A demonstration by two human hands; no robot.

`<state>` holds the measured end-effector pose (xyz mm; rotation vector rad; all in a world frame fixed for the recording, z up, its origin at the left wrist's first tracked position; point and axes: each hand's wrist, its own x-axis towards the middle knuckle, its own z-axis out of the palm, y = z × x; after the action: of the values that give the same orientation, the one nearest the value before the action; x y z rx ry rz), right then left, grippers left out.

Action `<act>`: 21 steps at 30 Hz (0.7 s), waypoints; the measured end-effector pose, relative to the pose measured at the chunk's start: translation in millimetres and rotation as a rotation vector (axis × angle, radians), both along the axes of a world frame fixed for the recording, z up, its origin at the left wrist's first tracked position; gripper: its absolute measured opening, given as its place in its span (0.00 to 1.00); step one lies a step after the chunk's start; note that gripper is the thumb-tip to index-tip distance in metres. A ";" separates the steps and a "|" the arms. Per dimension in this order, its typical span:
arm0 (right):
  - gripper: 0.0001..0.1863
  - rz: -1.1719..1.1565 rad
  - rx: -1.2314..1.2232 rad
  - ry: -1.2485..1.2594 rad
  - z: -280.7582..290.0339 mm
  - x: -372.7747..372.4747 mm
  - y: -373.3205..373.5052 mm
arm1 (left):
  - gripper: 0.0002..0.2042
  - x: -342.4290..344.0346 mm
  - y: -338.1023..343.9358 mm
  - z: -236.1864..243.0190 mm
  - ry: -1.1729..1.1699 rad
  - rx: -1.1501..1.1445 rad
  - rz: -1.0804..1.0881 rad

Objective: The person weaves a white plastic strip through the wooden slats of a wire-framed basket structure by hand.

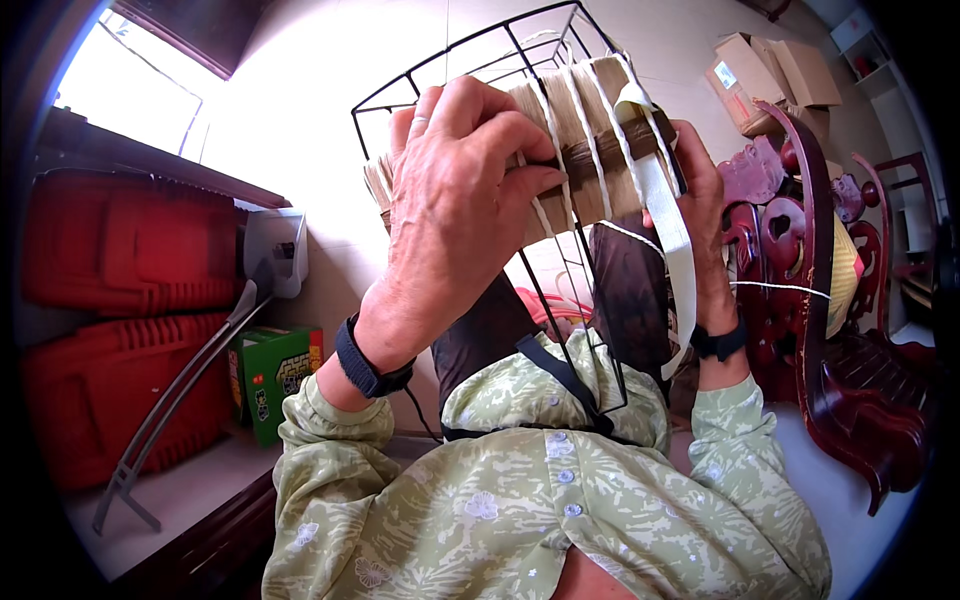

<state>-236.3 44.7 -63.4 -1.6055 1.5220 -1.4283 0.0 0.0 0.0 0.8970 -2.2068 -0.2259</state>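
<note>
A black wire basket frame point(455, 43) leans over my lap, its long rods reaching down to my shirt. Around its middle runs a beige fibre band point(588, 92), crossed by several twisted white cords point(606, 105) and a dark brown strip point(610, 145). My left hand point(465, 165) lies across the band's left part, with thumb and forefinger closed together at the brown strip beside a cord. On the frame's right side my right hand point(697, 185) grips the edge; some of its fingers are hidden behind. A pale flat ribbon point(668, 225) hangs from the band beside it.
Stacked red plastic chairs point(130, 245), a green box point(275, 380) and a grey metal frame point(185, 390) stand at left. Carved dark red wooden furniture point(815, 330) is close on the right, with a white cord stretched toward it. Cardboard boxes point(765, 85) lie at the far right.
</note>
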 end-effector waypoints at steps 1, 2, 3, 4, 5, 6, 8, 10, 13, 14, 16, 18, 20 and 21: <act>0.22 0.001 -0.019 0.006 0.3 0.5 0.1 | 0.09 -0.4 0.6 -0.1 0.014 -0.013 0.001; 0.22 0.003 -0.037 0.012 0.5 1.0 -0.2 | 0.09 -0.8 1.2 -0.2 0.027 -0.026 0.003; 0.21 0.005 -0.057 -0.008 -0.1 3.1 -0.1 | 0.09 -0.2 1.7 0.5 0.029 -0.026 -0.001; 0.20 0.006 -0.076 -0.028 -0.6 5.2 -0.2 | 0.09 0.7 2.1 1.2 0.031 -0.026 -0.005; 0.20 0.007 -0.096 -0.047 -0.7 6.8 0.1 | 0.09 1.6 2.2 1.8 0.033 -0.027 -0.009; 0.18 0.013 -0.125 -0.036 1.1 7.7 -0.4 | 0.09 3.1 1.7 1.8 0.007 -0.036 -0.025; 0.18 0.001 -0.091 -0.062 1.2 9.1 -0.1 | 0.09 3.9 2.3 2.9 -0.028 -0.093 -0.019; 0.17 -0.020 -0.068 -0.071 -0.2 8.1 -2.3 | 0.12 3.6 0.1 6.1 -0.071 -0.147 -0.021; 0.19 -0.045 -0.025 -0.047 3.1 12.4 -1.5 | 0.15 4.7 -12.4 9.2 0.090 -0.155 -0.035; 0.19 -0.059 -0.035 0.060 5.1 11.6 0.4 | 0.19 6.0 -13.5 17.0 0.045 -0.176 -0.001; 0.19 -0.047 -0.035 -0.011 5.9 15.2 -1.4 | 0.20 0.5 -19.9 30.6 -0.003 -0.229 -0.078; 0.18 -0.042 -0.056 -0.031 9.2 20.3 -1.1 | 0.22 -2.9 -28.0 35.7 -0.059 -0.172 -0.140; 0.18 -0.030 -0.044 -0.038 12.3 25.1 1.2 | 0.25 -2.0 -31.2 40.7 -0.139 -0.052 -0.174; 0.17 -0.024 -0.021 -0.023 12.2 27.6 1.2 | 0.26 0.7 -29.1 44.0 -0.155 -0.003 -0.149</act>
<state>-208.7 45.9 -51.3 -1.5828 1.5227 -1.4754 0.7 -29.1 44.0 0.7715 -2.4206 -0.2299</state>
